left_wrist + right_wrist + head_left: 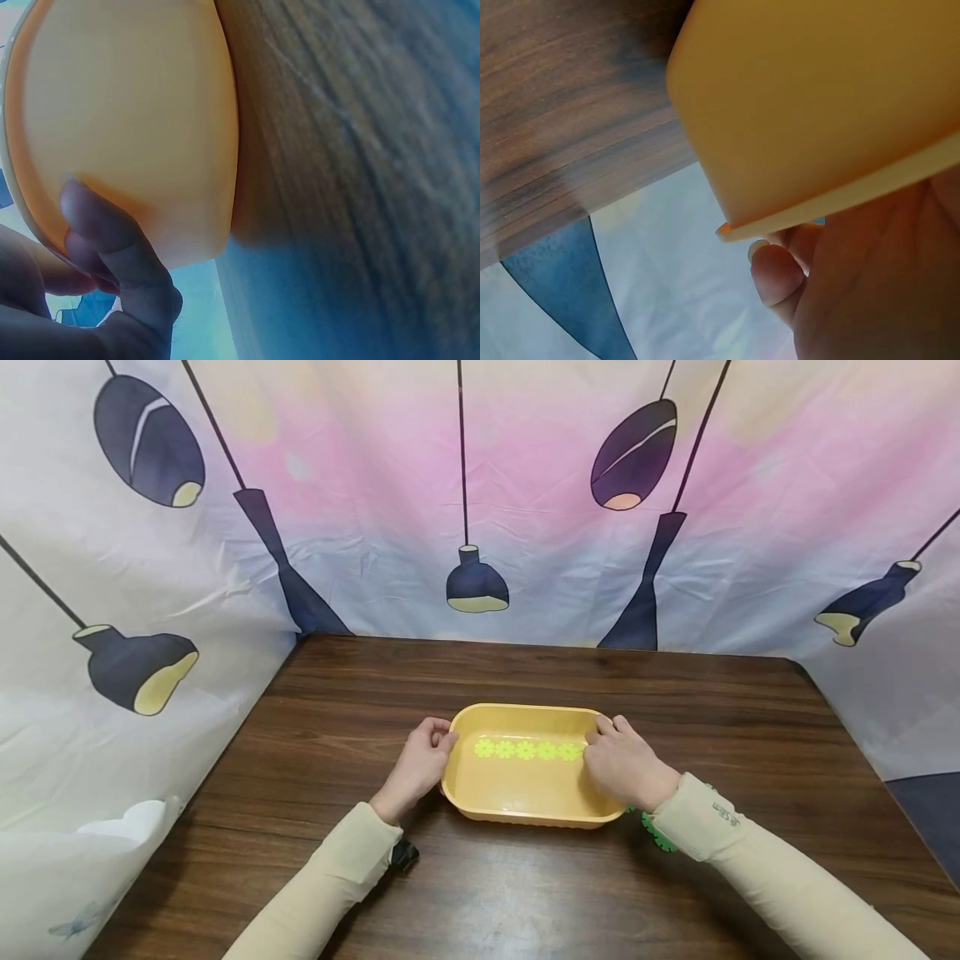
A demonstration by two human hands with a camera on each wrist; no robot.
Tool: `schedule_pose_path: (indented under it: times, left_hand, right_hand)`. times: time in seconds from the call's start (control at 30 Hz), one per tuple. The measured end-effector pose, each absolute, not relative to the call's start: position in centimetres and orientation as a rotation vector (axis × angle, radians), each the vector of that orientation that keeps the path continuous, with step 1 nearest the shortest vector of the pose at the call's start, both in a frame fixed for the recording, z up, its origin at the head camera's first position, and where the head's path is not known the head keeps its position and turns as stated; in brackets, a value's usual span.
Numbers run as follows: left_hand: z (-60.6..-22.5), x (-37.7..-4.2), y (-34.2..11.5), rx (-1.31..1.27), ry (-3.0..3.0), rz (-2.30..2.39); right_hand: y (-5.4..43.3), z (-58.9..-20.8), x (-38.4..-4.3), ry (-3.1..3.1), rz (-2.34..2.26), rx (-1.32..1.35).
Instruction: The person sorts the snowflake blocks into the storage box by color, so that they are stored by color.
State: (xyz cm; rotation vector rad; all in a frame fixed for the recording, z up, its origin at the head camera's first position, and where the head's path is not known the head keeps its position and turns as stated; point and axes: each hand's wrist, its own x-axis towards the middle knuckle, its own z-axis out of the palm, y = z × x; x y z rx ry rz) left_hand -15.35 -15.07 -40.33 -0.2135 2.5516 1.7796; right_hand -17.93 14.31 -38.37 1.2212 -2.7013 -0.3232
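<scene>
A yellow oblong plastic basin (525, 802) sits on the table in the head view. My left hand (423, 760) grips its left end, the thumb (105, 217) against the outer wall and the fingers at the rim in the left wrist view. Inside the basin runs a straight row of yellow-green flower-shaped pieces (527, 750). My right hand (626, 764) reaches over the right end, with curled fingers at the row's right end, which they hide. In the right wrist view that hand (885, 277) overlaps the basin's rim (855, 191).
Green flower-shaped pieces (658, 833) lie on the brown wooden table (360, 693), partly hidden under my right sleeve (697, 818). A black object (405, 856) shows beside my left sleeve (352, 852). A cloth printed with lamps (480, 585) hangs behind the table.
</scene>
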Motion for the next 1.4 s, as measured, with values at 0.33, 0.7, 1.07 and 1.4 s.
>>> schedule_pose_path:
  times: [0.33, 0.7, 1.07, 1.4]
  left_hand:
    - [-40.3, -15.4, -15.0, -0.211, 2.541, 1.783]
    - [-40.2, -15.5, -14.9, -0.200, 2.572, 1.768]
    - [-40.3, -15.4, -14.9, -0.209, 2.562, 1.770]
    - [-40.3, -15.4, -15.0, -0.207, 2.547, 1.781]
  right_hand:
    - [14.5, -37.9, -17.9, -2.755, -0.243, 1.218]
    - [16.6, -34.7, -18.1, -2.696, 0.186, 1.030]
    - [20.8, -34.6, -18.0, -2.763, 0.289, 0.781]
    - [22.3, -37.6, -17.6, -3.016, 0.385, 0.858]
